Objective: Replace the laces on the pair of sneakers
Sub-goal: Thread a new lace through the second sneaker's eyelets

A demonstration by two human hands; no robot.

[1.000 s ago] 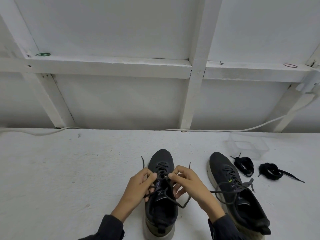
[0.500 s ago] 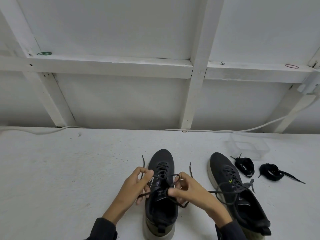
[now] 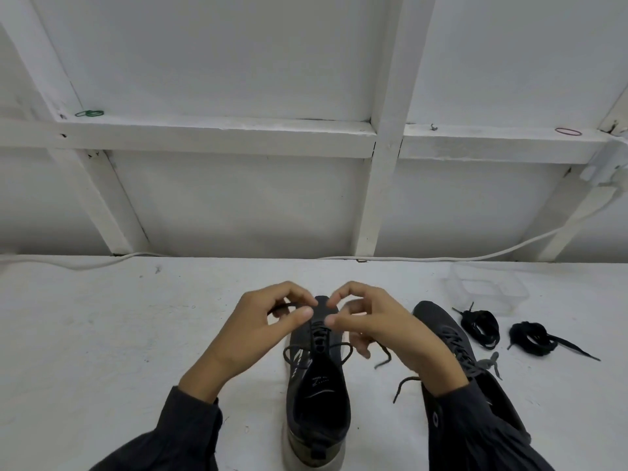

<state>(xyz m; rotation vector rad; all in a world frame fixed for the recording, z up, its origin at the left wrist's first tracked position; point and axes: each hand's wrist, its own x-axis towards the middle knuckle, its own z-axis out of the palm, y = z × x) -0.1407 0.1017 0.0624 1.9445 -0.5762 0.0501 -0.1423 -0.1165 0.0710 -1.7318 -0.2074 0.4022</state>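
A dark sneaker (image 3: 317, 402) stands in the middle of the white surface, toe away from me, with its grey lace (image 3: 316, 346) loosened into a wide loop across the tongue. My left hand (image 3: 258, 329) hovers over the toe and pinches one strand of that lace between thumb and fingers. My right hand (image 3: 380, 321) is opposite it with fingers curled, and the other lace end hangs out below the palm. The second sneaker (image 3: 452, 338) lies to the right, partly hidden by my right arm, its grey lace untied. Two coiled black laces (image 3: 481, 326) (image 3: 533, 338) lie beyond it.
A clear plastic container (image 3: 486, 290) sits at the back right near the coiled laces. A white cable (image 3: 441, 258) runs along the foot of the white framed wall. Bare white surface stretches to the left of the sneakers.
Both hands have risen from the tongue toward the toe, pulling the strands up. The knot has come apart and the lace now lies slack across the sneaker.
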